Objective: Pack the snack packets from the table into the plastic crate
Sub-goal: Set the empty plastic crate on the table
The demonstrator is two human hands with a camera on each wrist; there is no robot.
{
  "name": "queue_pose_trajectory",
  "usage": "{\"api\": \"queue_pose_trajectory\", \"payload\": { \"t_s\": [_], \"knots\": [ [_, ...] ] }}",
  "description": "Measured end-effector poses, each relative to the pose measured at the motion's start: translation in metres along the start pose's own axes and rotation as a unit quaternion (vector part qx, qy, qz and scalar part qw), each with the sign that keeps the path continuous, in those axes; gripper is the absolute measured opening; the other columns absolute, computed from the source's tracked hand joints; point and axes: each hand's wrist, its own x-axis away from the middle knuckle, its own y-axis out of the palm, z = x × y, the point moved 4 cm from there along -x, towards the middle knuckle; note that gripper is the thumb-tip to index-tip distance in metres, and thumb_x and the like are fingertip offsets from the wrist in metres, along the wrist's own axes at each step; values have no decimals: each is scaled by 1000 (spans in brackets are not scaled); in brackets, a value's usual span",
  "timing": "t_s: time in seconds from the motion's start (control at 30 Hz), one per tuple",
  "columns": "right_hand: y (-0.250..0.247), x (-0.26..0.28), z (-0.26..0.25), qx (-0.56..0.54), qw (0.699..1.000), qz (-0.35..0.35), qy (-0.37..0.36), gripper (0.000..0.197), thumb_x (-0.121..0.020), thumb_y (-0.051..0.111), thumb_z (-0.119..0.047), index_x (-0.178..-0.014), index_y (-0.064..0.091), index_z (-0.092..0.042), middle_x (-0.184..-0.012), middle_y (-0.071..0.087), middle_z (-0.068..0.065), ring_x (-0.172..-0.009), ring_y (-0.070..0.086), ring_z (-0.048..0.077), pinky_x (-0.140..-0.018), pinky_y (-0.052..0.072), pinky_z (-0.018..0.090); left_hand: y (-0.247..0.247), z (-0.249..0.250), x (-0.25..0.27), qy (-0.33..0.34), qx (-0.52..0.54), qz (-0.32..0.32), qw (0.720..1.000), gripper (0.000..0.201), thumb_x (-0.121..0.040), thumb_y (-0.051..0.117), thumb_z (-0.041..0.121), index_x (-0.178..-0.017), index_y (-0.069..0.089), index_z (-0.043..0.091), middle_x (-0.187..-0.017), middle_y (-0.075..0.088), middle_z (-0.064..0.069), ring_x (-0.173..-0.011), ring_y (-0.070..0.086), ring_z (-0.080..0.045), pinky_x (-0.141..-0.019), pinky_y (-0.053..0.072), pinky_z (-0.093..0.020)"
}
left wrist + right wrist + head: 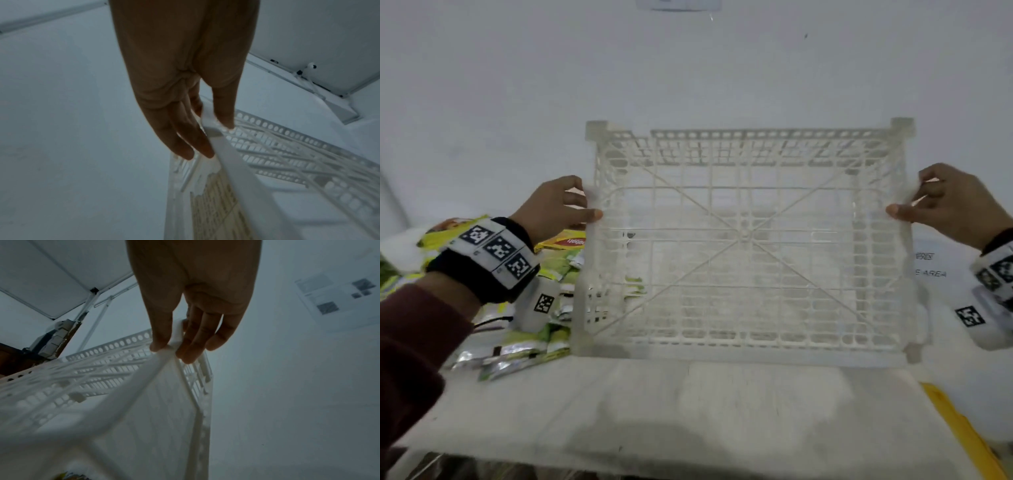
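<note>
A white lattice plastic crate (746,240) is in the middle of the head view, over the white table (688,404), with nothing in it. My left hand (582,205) pinches its left rim (213,129), thumb inside and fingers outside. My right hand (907,202) pinches the right rim (172,344) the same way. A heap of green, yellow and silver snack packets (530,329) lies on the table left of the crate, partly hidden under my left wrist.
A white wall (688,68) rises just behind the crate. A yellow strip (959,428) runs along the table's right front edge, and a printed label (931,265) lies to the right of the crate.
</note>
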Motion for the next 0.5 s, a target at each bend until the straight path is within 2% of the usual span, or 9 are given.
{"api": "queue_pose_trajectory", "payload": {
  "t_s": [0.07, 0.17, 0.23, 0.27, 0.33, 0.37, 0.4, 0.43, 0.5],
  "knots": [
    [-8, 20, -5, -28, 1000, 3, -5, 34, -73, 74, -4, -82, 43, -17, -55, 64, -25, -44, 57, -9, -48, 42, -1, -3, 5, 21, -5, 39, -11, 999, 22, -89, 55, 2, -76, 48, 18, -61, 68, 10, -55, 64, 1, -53, 55, -15],
    [-21, 49, -11, -86, 996, 21, 4, 33, -79, 70, -7, -76, 42, -25, -57, 65, -23, -48, 60, -6, -51, 48, 5, -6, 12, 53, -37, 89, -16, 995, 18, -95, 47, 28, -78, 49, 23, -78, 65, 11, -66, 66, -2, -59, 56, -21],
    [-27, 68, -23, -162, 986, 10, 28, 22, -84, 65, -22, -78, 44, -26, -58, 67, -18, -51, 62, -3, -60, 54, 18, -10, 19, 74, -58, 124, -15, 990, 29, -96, 38, 43, -82, 53, 22, -82, 64, 6, -75, 65, -11, -64, 57, -28],
    [-30, 77, -30, -213, 976, -6, 50, 22, -80, 63, -40, -80, 46, -26, -58, 68, -15, -53, 63, -1, -63, 55, 24, -13, 22, 83, -71, 144, -16, 987, 36, -95, 33, 49, -84, 54, 22, -81, 66, 3, -79, 64, -15, -68, 56, -33],
    [-36, 92, -39, -264, 958, -44, 98, 51, -63, 50, -71, -92, 52, -29, -63, 70, -13, -56, 67, 2, -59, 57, 24, -19, 29, 100, -97, 166, -27, 981, 52, -92, 23, 61, -95, 55, 21, -82, 70, -6, -84, 63, -22, -73, 52, -40],
    [-40, 99, -45, -262, 956, -61, 114, 61, -64, 40, -78, -98, 55, -31, -69, 72, -13, -60, 68, 2, -56, 57, 22, -22, 32, 106, -111, 162, -37, 980, 60, -90, 18, 66, -103, 55, 20, -81, 71, -9, -86, 63, -25, -75, 49, -42],
    [-45, 106, -50, -255, 955, -81, 127, 67, -67, 30, -83, -103, 57, -32, -76, 73, -14, -63, 69, 3, -55, 57, 22, -25, 36, 113, -128, 149, -47, 979, 68, -87, 13, 70, -113, 52, 20, -84, 70, -12, -87, 62, -28, -77, 48, -43],
    [-49, 111, -53, -239, 956, -102, 138, 77, -64, 26, -88, -105, 58, -31, -81, 74, -14, -66, 70, 5, -56, 58, 26, -28, 39, 119, -147, 127, -62, 979, 74, -85, 7, 73, -119, 48, 22, -89, 68, -14, -87, 61, -30, -79, 46, -45],
    [-57, 122, -61, -190, 960, -144, 151, 97, -38, 32, -97, -101, 61, -29, -77, 74, -10, -65, 71, 10, -62, 58, 35, -32, 48, 131, -186, 85, -94, 974, 83, -79, -1, 78, -119, 49, 24, -97, 61, -15, -87, 59, -33, -80, 44, -46]
  ]
}}
